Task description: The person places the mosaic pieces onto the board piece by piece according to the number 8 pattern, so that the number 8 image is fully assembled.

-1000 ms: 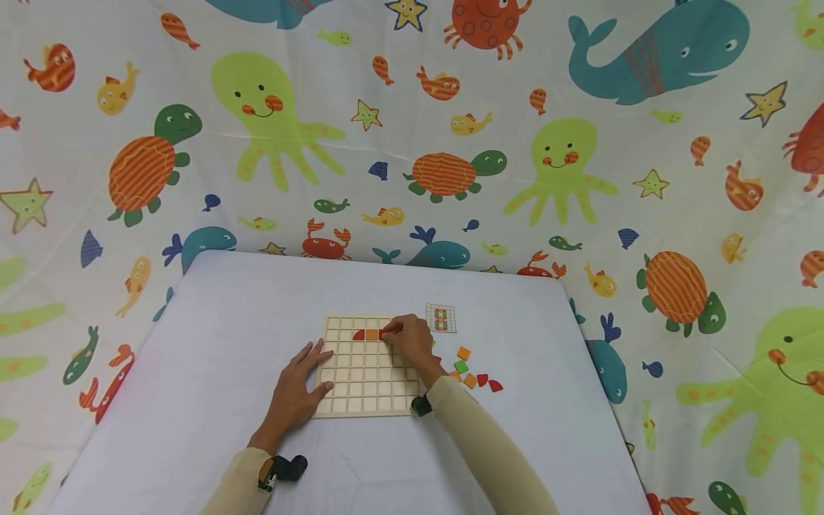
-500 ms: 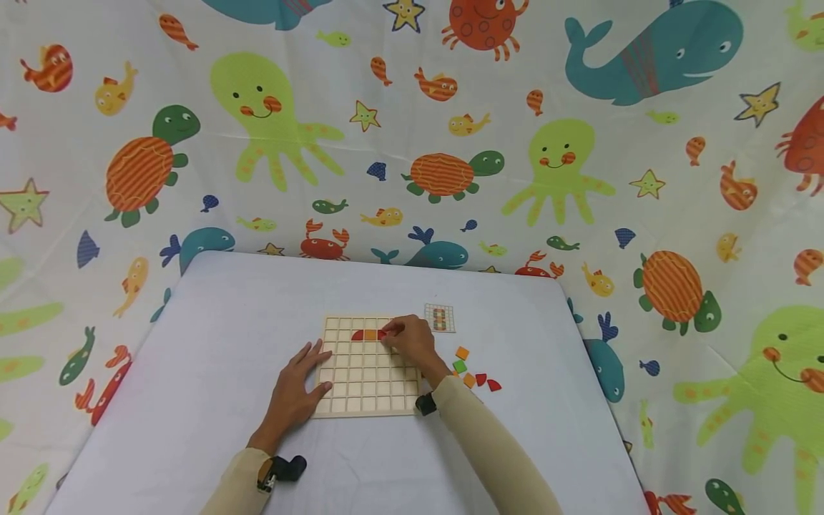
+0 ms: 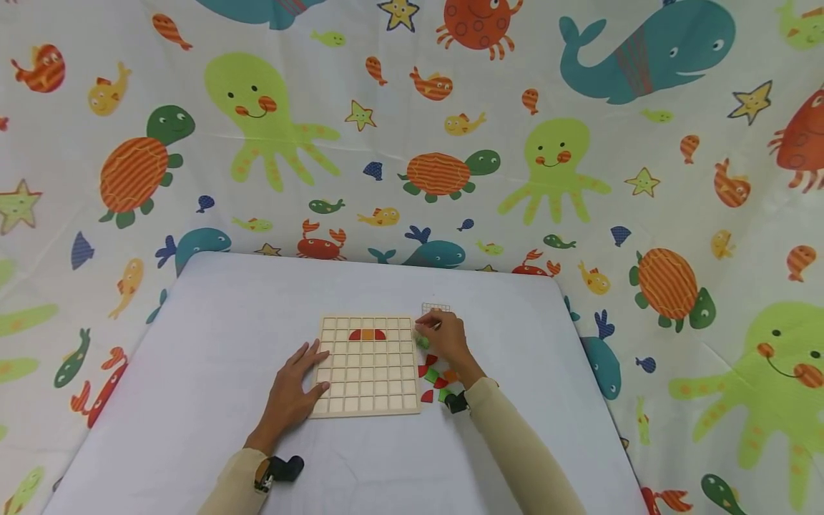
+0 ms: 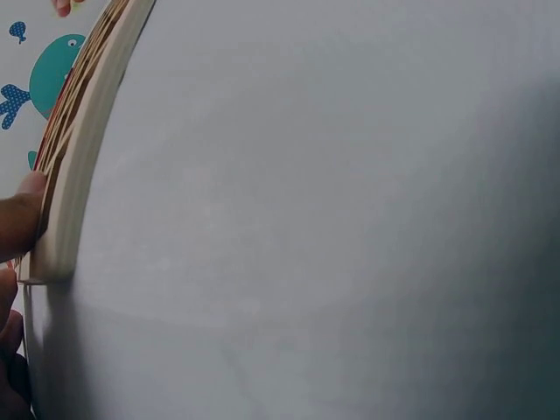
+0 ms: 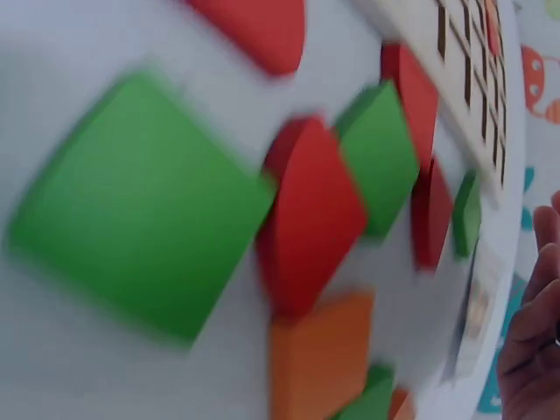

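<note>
Both hands flanked the board (image 3: 367,382): the left hand (image 3: 291,390) touched its left edge, fingers straight; the right hand (image 3: 447,340) was just off its far right corner, fingers bent, whether holding anything I could not tell. Inside the board, three tiles (image 3: 368,335), red, orange, red, sat in one row. Loose tiles (image 5: 140,210) and a half-hidden card (image 3: 435,307) lay to its right.

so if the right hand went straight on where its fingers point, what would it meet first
Probably the grid board, at its right edge, just left of the right hand; height is unclear, so the hand might pass above.
</note>
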Action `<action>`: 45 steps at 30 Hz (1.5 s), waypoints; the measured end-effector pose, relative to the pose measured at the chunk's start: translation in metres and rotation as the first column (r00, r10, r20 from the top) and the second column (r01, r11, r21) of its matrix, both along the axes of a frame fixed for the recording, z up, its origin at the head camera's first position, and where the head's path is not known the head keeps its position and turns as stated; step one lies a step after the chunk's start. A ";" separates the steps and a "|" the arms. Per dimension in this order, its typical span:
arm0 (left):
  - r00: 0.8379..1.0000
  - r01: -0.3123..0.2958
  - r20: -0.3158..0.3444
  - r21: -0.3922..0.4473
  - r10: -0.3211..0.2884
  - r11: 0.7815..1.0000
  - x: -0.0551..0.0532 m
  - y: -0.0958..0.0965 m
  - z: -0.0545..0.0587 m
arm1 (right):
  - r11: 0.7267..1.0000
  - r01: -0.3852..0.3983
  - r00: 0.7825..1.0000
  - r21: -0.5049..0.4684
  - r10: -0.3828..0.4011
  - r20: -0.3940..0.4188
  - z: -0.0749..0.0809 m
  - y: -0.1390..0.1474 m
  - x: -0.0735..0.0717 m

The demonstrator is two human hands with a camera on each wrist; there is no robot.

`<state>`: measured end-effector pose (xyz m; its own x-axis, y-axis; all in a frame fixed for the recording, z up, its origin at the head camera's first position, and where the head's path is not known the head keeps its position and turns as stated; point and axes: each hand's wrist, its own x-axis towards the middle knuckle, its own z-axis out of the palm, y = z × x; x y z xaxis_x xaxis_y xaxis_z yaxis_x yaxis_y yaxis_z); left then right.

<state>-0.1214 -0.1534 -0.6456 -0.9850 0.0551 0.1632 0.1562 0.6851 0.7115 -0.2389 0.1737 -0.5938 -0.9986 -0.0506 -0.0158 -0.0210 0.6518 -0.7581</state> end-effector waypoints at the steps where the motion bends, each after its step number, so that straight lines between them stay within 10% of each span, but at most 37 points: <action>1: 1.000 0.002 0.006 0.000 -0.002 1.000 0.000 0.000 0.000 | 1.000 0.016 1.000 -0.001 -0.016 0.011 0.000 0.004 0.000; 15: 1.000 0.006 0.006 0.005 -0.006 1.000 -0.001 0.001 0.001 | 0.993 0.081 0.976 0.082 -0.095 0.194 -0.008 0.016 0.012; 45: 1.000 0.010 -0.022 0.024 -0.009 1.000 0.001 0.001 0.004 | 0.981 -0.054 0.996 -0.185 0.039 -0.085 0.003 -0.039 0.019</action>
<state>-0.1201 -0.1524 -0.6411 -0.9807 0.0604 0.1861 0.1785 0.6662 0.7241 -0.2203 0.1344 -0.5910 -0.9927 -0.0916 0.0789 -0.1141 0.4957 -0.8610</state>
